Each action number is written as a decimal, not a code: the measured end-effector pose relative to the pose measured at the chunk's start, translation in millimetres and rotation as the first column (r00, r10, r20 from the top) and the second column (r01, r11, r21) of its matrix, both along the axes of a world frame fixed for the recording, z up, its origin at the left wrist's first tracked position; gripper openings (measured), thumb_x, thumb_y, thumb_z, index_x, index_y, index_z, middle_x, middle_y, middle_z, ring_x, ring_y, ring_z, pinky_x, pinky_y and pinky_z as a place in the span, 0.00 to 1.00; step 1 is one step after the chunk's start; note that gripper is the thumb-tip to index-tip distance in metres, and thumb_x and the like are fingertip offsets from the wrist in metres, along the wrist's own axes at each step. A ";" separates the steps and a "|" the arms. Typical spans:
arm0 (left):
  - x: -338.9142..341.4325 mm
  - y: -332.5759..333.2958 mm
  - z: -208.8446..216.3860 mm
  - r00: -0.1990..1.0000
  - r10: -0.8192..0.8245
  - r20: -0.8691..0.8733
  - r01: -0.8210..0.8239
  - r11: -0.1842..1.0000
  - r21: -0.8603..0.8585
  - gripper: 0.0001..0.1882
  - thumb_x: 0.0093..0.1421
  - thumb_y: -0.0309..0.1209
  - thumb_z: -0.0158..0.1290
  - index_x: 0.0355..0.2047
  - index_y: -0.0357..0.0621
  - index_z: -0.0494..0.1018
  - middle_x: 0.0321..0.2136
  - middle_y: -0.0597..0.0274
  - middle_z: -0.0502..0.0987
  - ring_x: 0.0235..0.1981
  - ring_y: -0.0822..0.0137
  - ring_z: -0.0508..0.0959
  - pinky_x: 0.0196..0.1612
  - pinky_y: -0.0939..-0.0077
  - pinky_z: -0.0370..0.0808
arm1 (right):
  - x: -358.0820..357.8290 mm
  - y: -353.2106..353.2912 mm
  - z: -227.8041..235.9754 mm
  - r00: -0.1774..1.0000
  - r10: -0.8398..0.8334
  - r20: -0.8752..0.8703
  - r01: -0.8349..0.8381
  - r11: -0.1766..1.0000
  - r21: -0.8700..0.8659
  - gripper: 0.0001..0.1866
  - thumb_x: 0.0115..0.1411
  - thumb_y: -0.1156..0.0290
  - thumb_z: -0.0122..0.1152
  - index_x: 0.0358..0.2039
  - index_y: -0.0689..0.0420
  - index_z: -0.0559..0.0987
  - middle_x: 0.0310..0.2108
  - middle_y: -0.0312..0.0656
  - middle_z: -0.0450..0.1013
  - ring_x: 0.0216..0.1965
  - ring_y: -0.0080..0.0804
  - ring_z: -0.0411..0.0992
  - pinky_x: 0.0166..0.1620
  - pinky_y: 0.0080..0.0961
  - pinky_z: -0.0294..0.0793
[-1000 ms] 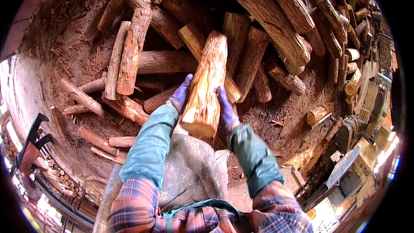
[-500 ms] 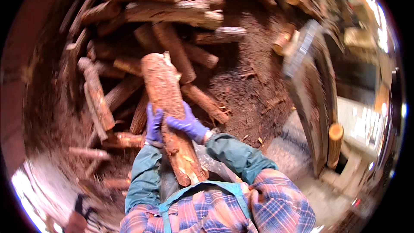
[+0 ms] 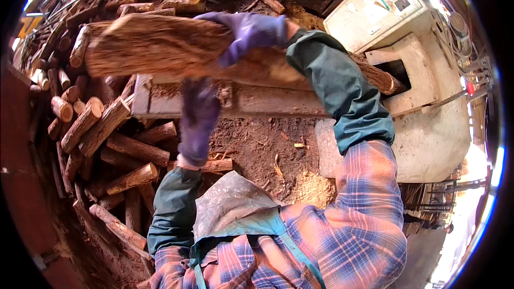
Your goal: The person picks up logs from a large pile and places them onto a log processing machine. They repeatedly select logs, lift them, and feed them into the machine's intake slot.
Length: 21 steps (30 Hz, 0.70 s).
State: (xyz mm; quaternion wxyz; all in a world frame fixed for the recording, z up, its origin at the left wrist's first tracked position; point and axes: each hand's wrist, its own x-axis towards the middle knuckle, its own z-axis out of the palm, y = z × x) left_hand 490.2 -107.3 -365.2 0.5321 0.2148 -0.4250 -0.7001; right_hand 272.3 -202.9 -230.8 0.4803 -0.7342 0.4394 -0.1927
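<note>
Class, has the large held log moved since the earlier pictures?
Yes: the log has moved rightward to the long rail, which earlier stood apart to its right.

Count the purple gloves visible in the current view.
2. One is on the right hand, which lies over the large log. The other is on the left hand, just below that log in the picture and motion-blurred. More could be hidden.

The gloves (image 3: 254, 31) look deep purple to me from here, the sleeve covers (image 3: 342, 83) dark green, the shirt (image 3: 348, 214) a plaid of orange, pink and blue, the apron (image 3: 227, 206) teal and mottled grey, the log (image 3: 155, 45) reddish brown, the control box (image 3: 350, 21) cream, the sawdust (image 3: 310, 190) pale yellow.
</note>
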 end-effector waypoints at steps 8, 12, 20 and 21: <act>-42.4 100.1 -81.7 0.786 -0.507 0.355 0.494 0.859 0.135 0.23 0.65 0.32 0.56 0.58 0.35 0.70 0.53 0.55 0.77 0.54 0.67 0.76 0.59 0.73 0.71 | -179.9 -0.4 -112.5 0.825 -0.356 -0.438 0.169 0.896 -0.410 0.54 0.37 0.60 0.82 0.67 0.49 0.65 0.61 0.46 0.70 0.60 0.42 0.69 0.62 0.34 0.70; 10.7 147.3 -126.5 0.791 -0.483 0.376 0.308 0.845 0.437 0.20 0.66 0.32 0.55 0.56 0.38 0.72 0.50 0.59 0.78 0.52 0.70 0.76 0.58 0.74 0.72 | -160.2 9.9 -110.2 0.729 -0.433 -0.530 0.278 0.895 -0.349 0.51 0.37 0.64 0.81 0.64 0.54 0.68 0.57 0.47 0.72 0.58 0.38 0.70 0.59 0.36 0.73; 108.7 188.1 -176.2 0.703 -0.312 0.639 0.002 0.899 0.437 0.23 0.63 0.42 0.55 0.53 0.41 0.75 0.46 0.48 0.81 0.47 0.57 0.81 0.52 0.67 0.76 | 27.8 75.7 -115.7 0.868 -0.470 -0.162 0.242 0.684 -0.688 0.27 0.58 0.68 0.68 0.58 0.58 0.74 0.57 0.46 0.72 0.57 0.41 0.70 0.59 0.39 0.70; 117.9 197.2 -182.2 0.726 -0.299 0.620 -0.058 0.871 0.487 0.23 0.63 0.42 0.55 0.54 0.41 0.74 0.46 0.48 0.81 0.47 0.57 0.81 0.53 0.66 0.76 | 72.5 83.8 -137.0 0.928 -0.347 -0.140 0.219 0.807 -0.548 0.26 0.58 0.68 0.67 0.58 0.57 0.74 0.56 0.46 0.73 0.57 0.41 0.70 0.60 0.38 0.70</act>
